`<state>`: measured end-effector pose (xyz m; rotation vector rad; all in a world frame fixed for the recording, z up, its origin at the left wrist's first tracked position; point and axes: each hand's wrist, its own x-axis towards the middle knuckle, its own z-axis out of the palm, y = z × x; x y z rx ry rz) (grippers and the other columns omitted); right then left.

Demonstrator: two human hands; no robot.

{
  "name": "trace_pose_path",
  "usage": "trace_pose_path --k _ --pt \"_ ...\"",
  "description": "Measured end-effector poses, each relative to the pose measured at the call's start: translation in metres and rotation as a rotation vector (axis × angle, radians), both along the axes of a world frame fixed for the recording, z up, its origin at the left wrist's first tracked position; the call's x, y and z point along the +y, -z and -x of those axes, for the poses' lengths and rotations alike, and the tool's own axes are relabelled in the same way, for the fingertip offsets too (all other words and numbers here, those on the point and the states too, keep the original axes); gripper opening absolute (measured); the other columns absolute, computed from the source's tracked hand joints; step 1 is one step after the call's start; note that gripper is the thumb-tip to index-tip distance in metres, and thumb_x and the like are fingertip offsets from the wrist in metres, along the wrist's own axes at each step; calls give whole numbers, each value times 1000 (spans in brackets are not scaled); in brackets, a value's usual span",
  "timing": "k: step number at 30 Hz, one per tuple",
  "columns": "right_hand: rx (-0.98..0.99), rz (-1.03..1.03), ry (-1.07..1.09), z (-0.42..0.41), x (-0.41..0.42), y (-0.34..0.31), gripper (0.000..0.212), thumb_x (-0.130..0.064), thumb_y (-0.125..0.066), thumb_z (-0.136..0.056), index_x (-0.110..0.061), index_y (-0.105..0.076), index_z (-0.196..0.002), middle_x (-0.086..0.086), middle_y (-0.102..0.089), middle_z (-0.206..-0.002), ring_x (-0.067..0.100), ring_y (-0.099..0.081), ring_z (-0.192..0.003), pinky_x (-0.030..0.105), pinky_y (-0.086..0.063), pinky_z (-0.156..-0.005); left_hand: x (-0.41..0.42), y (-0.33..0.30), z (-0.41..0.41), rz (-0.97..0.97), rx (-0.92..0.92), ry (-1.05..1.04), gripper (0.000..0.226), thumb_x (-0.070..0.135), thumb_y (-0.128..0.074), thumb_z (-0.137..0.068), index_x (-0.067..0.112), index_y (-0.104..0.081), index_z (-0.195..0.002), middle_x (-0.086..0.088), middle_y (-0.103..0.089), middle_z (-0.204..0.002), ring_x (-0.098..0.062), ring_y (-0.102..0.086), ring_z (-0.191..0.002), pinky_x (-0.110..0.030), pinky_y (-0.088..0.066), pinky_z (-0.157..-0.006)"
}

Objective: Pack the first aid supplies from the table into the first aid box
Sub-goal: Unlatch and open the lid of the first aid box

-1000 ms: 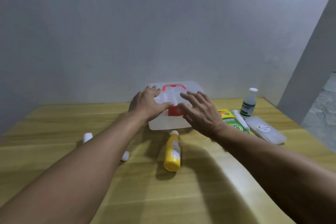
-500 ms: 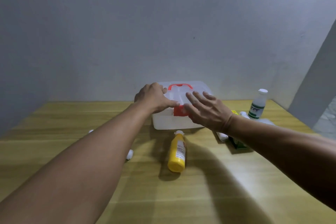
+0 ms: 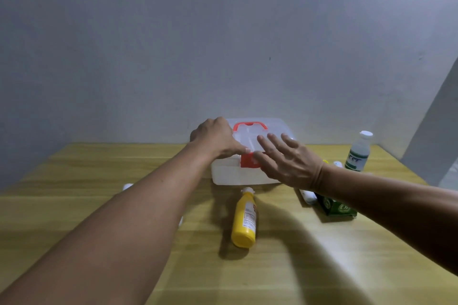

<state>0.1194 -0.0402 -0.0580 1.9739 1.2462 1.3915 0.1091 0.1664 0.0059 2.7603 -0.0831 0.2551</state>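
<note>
While the lid is shut: nothing can be packed; every supply lies outside on the table [image 3: 74,205].
Box position: first aid box [image 3: 230,176] sits at the far middle of the table, red latch [image 3: 247,166] facing the person, red handle [image 3: 250,126] flat on the lid.
Left hand [image 3: 218,138]: curled over the lid's left part, thumb beside the latch; pressing, not gripping.
Right hand [image 3: 287,161]: fingers spread, holding nothing, fingertips at the latch's right edge.
Supplies: yellow bottle [image 3: 244,220] lying just in front of the box; green carton [image 3: 334,207] and white tube [image 3: 307,197] under the right forearm; clear bottle [image 3: 358,152] upright, far right.
Risk, latch: a hard pull could slide the light box backward.
Risk, forearm: a sweep could knock the clear bottle over.
Risk, lid: swinging open, it may strike the wall behind.
</note>
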Motion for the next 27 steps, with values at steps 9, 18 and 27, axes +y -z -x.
trace_pose_path --k 9,18,27 --pt "-46 55 -10 -6 1 1 26 -16 -57 -89 3 -52 -106 36 -69 -101 49 -70 -83 50 -59 -59 -3 3 -4 -58 -6 19 78 61 -70 -71 11 -57 -129 -8 -62 -131 -29 -58 -114 -36 -45 -79" --pt "-4 -39 30 -2 3 4 29 -27 -53 -90 -2 -62 -100 31 -69 -108 45 -70 -89 49 -59 -66 -2 -3 -5 -102 2 1 83 68 -71 -63 13 -61 -124 -6 -64 -128 -30 -60 -110 -39 -50 -83" --pt "-60 56 120 -2 13 6 26 -17 -60 -85 5 -55 -98 35 -70 -100 49 -71 -82 53 -59 -59 -1 0 -5 -74 -1 13 81 66 -71 -66 12 -60 -126 -7 -64 -128 -31 -59 -111 -36 -47 -79"
